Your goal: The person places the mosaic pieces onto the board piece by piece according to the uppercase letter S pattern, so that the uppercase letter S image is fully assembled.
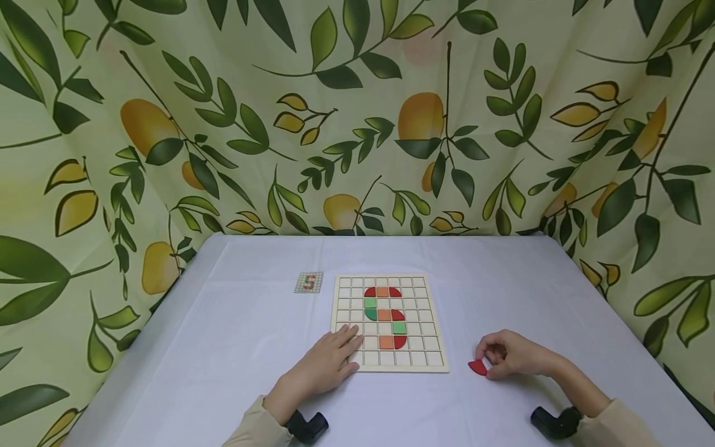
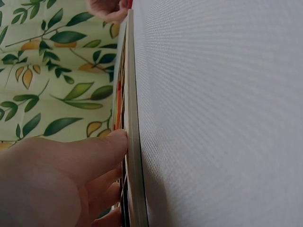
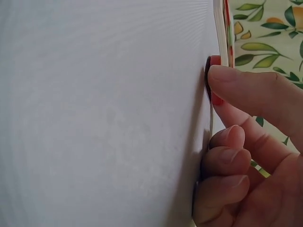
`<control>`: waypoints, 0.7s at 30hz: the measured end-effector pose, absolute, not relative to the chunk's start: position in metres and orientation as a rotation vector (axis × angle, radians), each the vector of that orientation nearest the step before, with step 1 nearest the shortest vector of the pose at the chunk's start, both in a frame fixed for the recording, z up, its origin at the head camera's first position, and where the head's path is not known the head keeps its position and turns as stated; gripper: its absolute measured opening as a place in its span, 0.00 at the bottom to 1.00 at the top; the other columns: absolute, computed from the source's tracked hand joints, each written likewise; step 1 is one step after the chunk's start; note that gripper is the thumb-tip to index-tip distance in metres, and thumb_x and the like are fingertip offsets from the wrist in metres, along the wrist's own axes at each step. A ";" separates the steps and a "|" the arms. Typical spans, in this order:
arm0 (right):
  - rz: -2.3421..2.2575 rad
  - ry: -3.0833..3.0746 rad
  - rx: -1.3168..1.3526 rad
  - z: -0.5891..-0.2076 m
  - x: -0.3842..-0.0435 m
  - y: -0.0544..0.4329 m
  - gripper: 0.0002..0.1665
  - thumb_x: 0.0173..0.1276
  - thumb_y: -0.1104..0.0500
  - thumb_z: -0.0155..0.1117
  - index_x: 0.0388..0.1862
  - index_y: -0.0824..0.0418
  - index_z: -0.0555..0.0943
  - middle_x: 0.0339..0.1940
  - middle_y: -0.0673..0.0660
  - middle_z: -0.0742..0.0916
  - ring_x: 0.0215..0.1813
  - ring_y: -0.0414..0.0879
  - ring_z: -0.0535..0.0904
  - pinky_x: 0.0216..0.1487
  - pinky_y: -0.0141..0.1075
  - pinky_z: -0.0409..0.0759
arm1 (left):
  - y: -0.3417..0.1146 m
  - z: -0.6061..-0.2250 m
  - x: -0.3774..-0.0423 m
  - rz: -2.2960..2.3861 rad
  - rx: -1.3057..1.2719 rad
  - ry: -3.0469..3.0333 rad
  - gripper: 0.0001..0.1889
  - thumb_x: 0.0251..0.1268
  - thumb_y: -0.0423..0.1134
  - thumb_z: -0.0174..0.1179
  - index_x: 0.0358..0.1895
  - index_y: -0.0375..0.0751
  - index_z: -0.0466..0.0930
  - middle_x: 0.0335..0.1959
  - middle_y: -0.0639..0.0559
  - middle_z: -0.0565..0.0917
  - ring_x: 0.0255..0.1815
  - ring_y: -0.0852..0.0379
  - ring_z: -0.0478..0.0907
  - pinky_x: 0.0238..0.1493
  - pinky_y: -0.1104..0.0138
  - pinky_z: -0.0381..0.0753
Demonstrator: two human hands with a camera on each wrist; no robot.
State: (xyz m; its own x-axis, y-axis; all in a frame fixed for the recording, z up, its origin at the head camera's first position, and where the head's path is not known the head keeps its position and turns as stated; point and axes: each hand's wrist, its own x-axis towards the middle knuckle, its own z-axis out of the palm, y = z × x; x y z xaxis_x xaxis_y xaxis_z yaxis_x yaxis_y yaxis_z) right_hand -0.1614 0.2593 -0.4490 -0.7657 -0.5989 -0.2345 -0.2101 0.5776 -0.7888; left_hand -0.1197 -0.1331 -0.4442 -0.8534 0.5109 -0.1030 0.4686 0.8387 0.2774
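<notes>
My left hand (image 1: 329,359) lies with its fingers extended over the lower left corner of a square wooden grid board (image 1: 430,329). In the left wrist view the thumb (image 2: 102,149) rests along the board's edge. Red, orange and green tiles (image 1: 384,315) sit in the grid in an S-like shape. To the right of the board, my right hand (image 1: 516,355) pinches a red quarter-circle tile (image 1: 477,367) between thumb and forefinger, low over the white cloth. The right wrist view shows this red tile (image 3: 217,80) at the thumb tip, the other fingers curled beneath.
A small pattern card (image 1: 308,282) with an S on a grid lies left of the board's upper corner. White cloth (image 1: 251,298) covers the table. A leaf-and-fruit patterned curtain (image 1: 357,155) hangs behind and at both sides. Black devices (image 1: 555,423) are strapped to both wrists.
</notes>
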 end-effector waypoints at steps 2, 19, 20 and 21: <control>-1.076 2.329 -0.643 -0.449 -0.161 0.259 0.12 0.52 0.66 0.70 0.36 0.65 0.80 0.23 0.46 0.72 0.25 0.31 0.66 0.22 0.25 0.65 | -0.133 -0.444 -0.120 0.365 0.766 2.845 0.28 0.72 0.48 0.51 0.72 0.45 0.63 0.77 0.49 0.62 0.79 0.46 0.57 0.76 0.49 0.61; -1.120 2.416 -0.706 -0.441 -0.164 0.244 0.13 0.53 0.64 0.72 0.37 0.66 0.80 0.24 0.46 0.73 0.27 0.29 0.66 0.24 0.27 0.66 | -0.132 -0.442 -0.118 0.381 0.745 2.840 0.28 0.71 0.48 0.51 0.72 0.45 0.63 0.77 0.49 0.62 0.79 0.47 0.57 0.76 0.49 0.60; -1.118 2.422 -0.711 -0.441 -0.164 0.242 0.13 0.53 0.64 0.72 0.37 0.66 0.81 0.24 0.46 0.73 0.27 0.29 0.66 0.24 0.27 0.66 | -0.132 -0.442 -0.118 0.380 0.745 2.840 0.28 0.71 0.48 0.51 0.72 0.45 0.63 0.77 0.49 0.62 0.79 0.47 0.57 0.76 0.49 0.60; -1.118 2.427 -0.714 -0.441 -0.164 0.241 0.13 0.53 0.64 0.72 0.37 0.66 0.81 0.24 0.46 0.73 0.27 0.29 0.66 0.24 0.27 0.66 | -0.132 -0.442 -0.118 0.379 0.744 2.841 0.28 0.71 0.48 0.51 0.72 0.46 0.63 0.77 0.49 0.62 0.79 0.47 0.57 0.76 0.49 0.61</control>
